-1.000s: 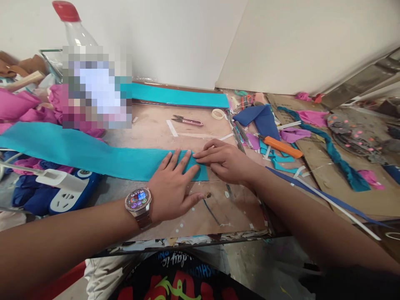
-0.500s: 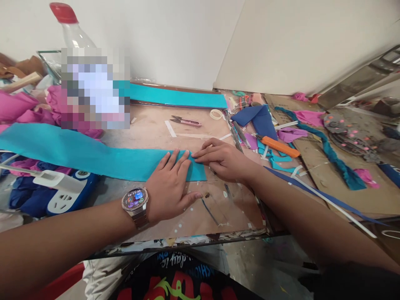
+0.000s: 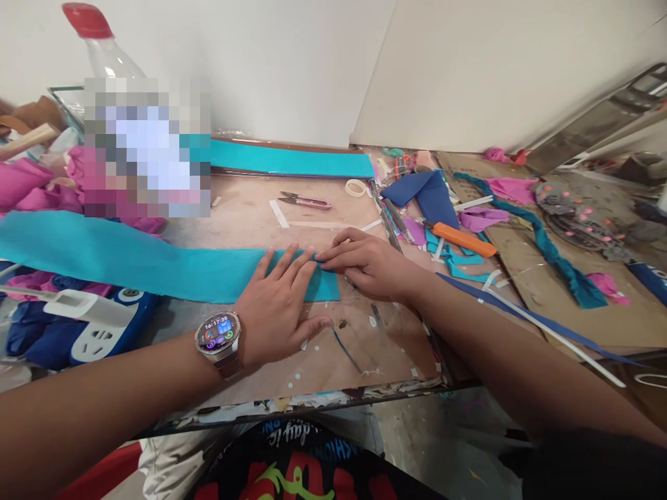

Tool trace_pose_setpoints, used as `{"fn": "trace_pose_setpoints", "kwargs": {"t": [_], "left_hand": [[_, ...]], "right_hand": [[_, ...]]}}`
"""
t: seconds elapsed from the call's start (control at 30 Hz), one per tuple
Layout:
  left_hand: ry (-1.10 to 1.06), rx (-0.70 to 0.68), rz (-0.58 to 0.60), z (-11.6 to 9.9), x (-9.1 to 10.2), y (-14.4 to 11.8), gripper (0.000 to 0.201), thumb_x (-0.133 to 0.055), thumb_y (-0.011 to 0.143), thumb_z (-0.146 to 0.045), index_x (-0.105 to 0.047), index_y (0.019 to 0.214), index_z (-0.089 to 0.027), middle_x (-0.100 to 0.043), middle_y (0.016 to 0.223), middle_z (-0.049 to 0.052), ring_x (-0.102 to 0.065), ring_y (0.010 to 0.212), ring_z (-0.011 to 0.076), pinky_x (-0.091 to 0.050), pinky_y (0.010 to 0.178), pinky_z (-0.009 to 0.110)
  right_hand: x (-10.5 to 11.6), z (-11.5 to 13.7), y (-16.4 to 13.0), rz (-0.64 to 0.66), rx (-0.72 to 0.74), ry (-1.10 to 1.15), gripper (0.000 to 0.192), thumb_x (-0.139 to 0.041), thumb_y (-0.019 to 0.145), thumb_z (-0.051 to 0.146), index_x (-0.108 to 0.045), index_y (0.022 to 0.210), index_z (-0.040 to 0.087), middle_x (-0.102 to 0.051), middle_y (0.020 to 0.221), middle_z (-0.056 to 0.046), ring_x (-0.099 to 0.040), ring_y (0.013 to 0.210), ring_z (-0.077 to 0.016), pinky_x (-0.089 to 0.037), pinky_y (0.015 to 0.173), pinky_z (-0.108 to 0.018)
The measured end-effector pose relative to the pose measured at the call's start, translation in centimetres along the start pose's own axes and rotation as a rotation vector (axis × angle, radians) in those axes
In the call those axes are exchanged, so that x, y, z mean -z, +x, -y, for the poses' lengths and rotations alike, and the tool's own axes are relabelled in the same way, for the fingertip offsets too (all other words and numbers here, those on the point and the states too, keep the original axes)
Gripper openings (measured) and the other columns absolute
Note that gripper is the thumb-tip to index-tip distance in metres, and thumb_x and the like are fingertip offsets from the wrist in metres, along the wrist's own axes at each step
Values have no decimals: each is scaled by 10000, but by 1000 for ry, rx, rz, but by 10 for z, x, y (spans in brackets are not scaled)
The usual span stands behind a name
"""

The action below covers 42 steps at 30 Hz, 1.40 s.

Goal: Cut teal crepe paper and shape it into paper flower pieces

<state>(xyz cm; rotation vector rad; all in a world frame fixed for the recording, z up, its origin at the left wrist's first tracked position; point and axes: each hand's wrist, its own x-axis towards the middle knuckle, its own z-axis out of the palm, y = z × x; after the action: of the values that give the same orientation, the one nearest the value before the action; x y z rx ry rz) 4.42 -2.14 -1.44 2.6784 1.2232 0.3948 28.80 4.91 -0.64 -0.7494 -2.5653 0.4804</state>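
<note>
A long turquoise fabric strip (image 3: 203, 274) runs from the far left across the worktable (image 3: 385, 347). My left hand (image 3: 276, 305) lies flat on it near its right end, fingers spread and thumb stretched out over the board. At the strip's upper right edge, my right hand (image 3: 367, 265) has its fingertips closed together on the cloth. What lies under those fingertips is hidden. Beyond the hands are pink-handled thread snips (image 3: 307, 201), a narrow white strip (image 3: 278, 214) and a small roll of tape (image 3: 356, 188).
A second turquoise strip (image 3: 292, 162) lies along the wall. A red-capped bottle (image 3: 99, 48) stands back left, partly blurred out. Front left is a power strip (image 3: 125, 323) with a white charger. To the right lie an orange cutter (image 3: 463, 238), blue cloth (image 3: 435, 198) and scraps on cardboard (image 3: 552, 292).
The view has shifted slightly, so everything appears a little further left. Both hands keep nearly the same place on the turquoise strip.
</note>
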Motion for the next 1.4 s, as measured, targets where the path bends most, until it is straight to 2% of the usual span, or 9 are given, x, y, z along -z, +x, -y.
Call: {"fn": "trace_pose_setpoints", "kwargs": {"t": [0.33,0.5,0.67,0.83,0.93,1.13,1.2,1.33,1.4], "left_hand": [[-37,2,45,2,-1,6,871,-395,937,-753,-398,1508,-94,-390,1627,175,-258,1540,407,-184,1224,633],[-16,3,48,2,-1,6,873,-395,951,-725,-337,1573,-116,-381,1637,154,-270,1536,402,-194,1225,626],[28,-7,68,3,-1,5,805,-373,957,-720,-436,1536,-163,-358,1653,136,-258,1540,408,-200,1222,639],[33,-7,65,3,0,5,796,-370,955,-723,-452,1523,-171,-353,1655,132,-270,1537,406,-210,1223,640],[29,-9,65,3,-1,5,800,-366,958,-723,-440,1524,-163,-357,1654,134,-278,1536,394,-205,1226,639],[35,-3,29,3,-2,3,774,-377,968,-696,-489,1471,-118,-377,1629,190,-256,1546,391,-205,1223,638],[37,4,17,2,-1,3,769,-387,964,-696,-508,1456,-117,-411,1599,209,-267,1540,400,-216,1216,637],[35,-1,19,1,0,3,760,-390,968,-680,-497,1472,-122,-444,1575,203,-299,1522,409,-230,1206,640],[39,2,23,1,1,2,765,-394,968,-678,-476,1498,-132,-429,1590,197,-298,1523,410,-226,1206,645]], "right_hand": [[0,-2,1,7,17,-8,443,-506,848,-3,-795,1093,226,-778,1188,-10,-595,1085,-230,-530,1005,-430],[5,-2,0,-30,6,28,367,-523,810,15,-801,915,230,-802,937,-25,-618,1015,-234,-555,899,-393],[13,-1,-1,-6,-50,51,314,-507,764,7,-749,730,204,-735,760,-38,-641,908,-213,-539,801,-332],[11,-1,-1,-70,-53,85,339,-478,772,0,-752,805,198,-777,919,-46,-635,958,-209,-537,872,-351],[9,-1,-1,-28,-47,89,336,-482,789,7,-751,823,205,-788,1022,-42,-621,1025,-220,-535,897,-360],[14,1,0,-8,-104,83,309,-492,746,5,-734,716,195,-731,771,-52,-640,886,-209,-535,794,-331],[14,0,0,-36,-74,86,328,-489,740,0,-750,773,197,-742,804,-47,-645,889,-206,-541,824,-345],[9,-1,0,-33,16,68,479,-496,783,2,-769,1105,228,-768,1164,-41,-618,1100,-229,-525,998,-427],[6,-2,-1,3,25,47,530,-494,809,-1,-749,1203,245,-748,1251,-27,-581,1176,-240,-520,1031,-447]]}}
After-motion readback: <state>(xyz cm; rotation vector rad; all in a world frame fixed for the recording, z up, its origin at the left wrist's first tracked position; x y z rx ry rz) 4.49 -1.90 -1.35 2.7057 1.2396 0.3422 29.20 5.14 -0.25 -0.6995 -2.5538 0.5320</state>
